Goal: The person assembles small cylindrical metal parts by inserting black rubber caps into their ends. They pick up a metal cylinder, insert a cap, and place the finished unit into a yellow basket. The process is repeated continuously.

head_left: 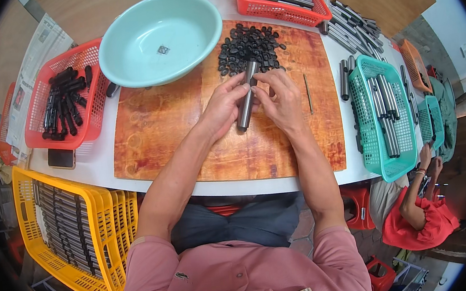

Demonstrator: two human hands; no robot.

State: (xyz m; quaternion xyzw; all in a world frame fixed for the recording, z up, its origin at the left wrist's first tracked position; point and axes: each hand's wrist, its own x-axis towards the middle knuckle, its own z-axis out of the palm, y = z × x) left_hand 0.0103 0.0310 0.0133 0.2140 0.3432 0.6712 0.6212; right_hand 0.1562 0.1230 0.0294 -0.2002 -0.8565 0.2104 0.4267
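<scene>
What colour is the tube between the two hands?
The tube is metallic grey, best seen in the head view.

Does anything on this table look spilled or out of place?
Nothing looks clearly spilled, but loose silver metal tubes lie heaped on the white table, outside the red plastic basket at the top, which holds similar tubes.

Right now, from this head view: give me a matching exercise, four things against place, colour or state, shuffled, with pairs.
Things:
1. Large round basin
2. Slatted crate at lower left
3. Small black parts
4. Metal tube

Place, colour or state:
A. heaped on the wooden board
B. held in the left hand, with the right hand at it
C. yellow
D. pale blue-green

Pairs: 1-D, 2-C, 3-A, 4-B
</scene>
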